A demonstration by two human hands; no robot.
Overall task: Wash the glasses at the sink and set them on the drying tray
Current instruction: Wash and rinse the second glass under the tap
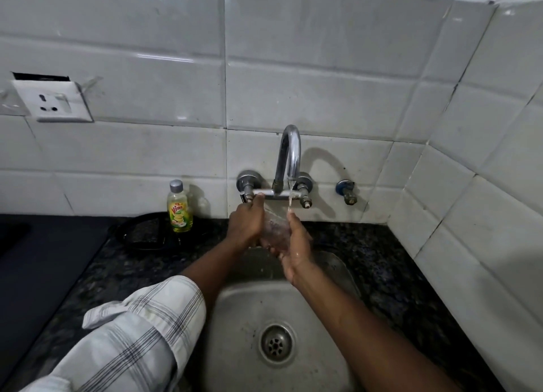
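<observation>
I have the clear glass (276, 227) clasped between both hands above the steel sink (241, 318), under a thin stream from the chrome tap (289, 153). My left hand (245, 224) wraps its far side; my right hand (296, 244) cups it from the near side, fingers closed on it. A yellow bottle (179, 208) labelled "Vim" stands on the dark speckled surface (390, 274), beside a black tray (141, 230). White tiles (323, 68) back the corner, and a socket (53, 100) sits at left.
</observation>
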